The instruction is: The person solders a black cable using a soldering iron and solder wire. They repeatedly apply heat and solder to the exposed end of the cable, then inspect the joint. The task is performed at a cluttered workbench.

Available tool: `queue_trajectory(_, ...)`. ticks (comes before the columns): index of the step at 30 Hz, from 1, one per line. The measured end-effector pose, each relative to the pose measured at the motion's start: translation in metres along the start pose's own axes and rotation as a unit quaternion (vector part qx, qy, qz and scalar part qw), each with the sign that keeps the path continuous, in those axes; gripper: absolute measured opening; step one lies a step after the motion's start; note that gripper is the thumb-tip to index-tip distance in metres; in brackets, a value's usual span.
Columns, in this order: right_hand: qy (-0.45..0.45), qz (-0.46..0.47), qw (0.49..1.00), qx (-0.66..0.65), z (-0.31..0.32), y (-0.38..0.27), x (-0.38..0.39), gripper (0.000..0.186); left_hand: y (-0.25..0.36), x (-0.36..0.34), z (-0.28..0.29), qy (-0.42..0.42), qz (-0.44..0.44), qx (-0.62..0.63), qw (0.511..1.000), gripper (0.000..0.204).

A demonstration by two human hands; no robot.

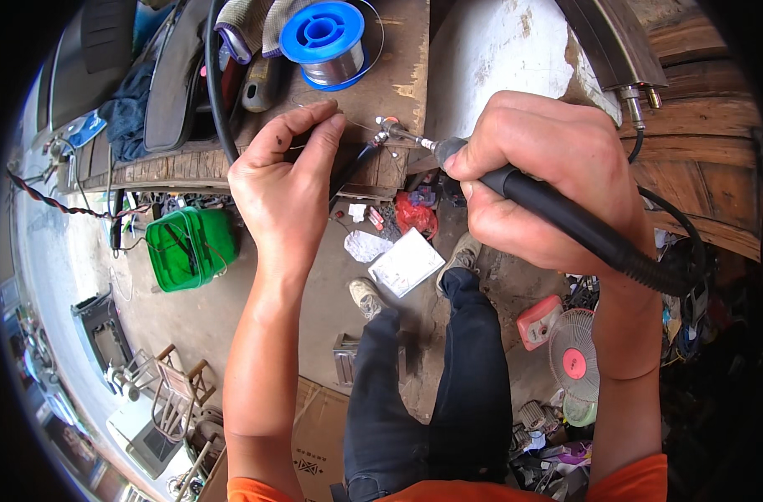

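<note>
My right hand (548, 176) grips the black handle of a soldering iron (557, 213). The iron's metal tip points left and meets a small metal cable end (385, 134) at the bench edge. A black cable (352, 167) runs down and left from that end, passing behind my left hand. My left hand (289, 167) pinches a thin solder wire (360, 125) between thumb and fingers, with the wire reaching toward the iron's tip. Just beyond it stands a blue spool of solder wire (323, 42) on the wooden bench (402, 50).
Left of the spool lie a work glove (243, 29), a handled tool (262, 86) and a thick black cable (220, 92). A metal box (607, 42) sits at the upper right. Below are a green bucket (189, 251), a white board (406, 263) and a fan (574, 356).
</note>
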State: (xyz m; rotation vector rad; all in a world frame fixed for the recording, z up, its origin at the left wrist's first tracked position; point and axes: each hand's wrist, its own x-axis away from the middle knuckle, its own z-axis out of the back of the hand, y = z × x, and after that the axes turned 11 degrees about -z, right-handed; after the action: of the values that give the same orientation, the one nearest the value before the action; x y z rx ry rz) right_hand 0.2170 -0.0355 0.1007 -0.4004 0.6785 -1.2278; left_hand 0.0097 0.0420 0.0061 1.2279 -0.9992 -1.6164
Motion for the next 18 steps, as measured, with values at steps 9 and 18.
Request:
queue_trajectory(9, -0.004, -0.002, 1.0, 0.005, 0.0001, -0.0007, -0.0015, 0.019, -0.0013, 0.0006, 0.0012, 0.0, 0.008, 0.014, 1.0, 0.017)
queue_trajectory(18, 0.003, -0.019, 1.0, 0.0, 0.0019, 0.0009, -0.0031, 0.017, -0.0024, -0.0005, -0.0014, 0.001, 0.003, 0.019, 1.0, 0.016)
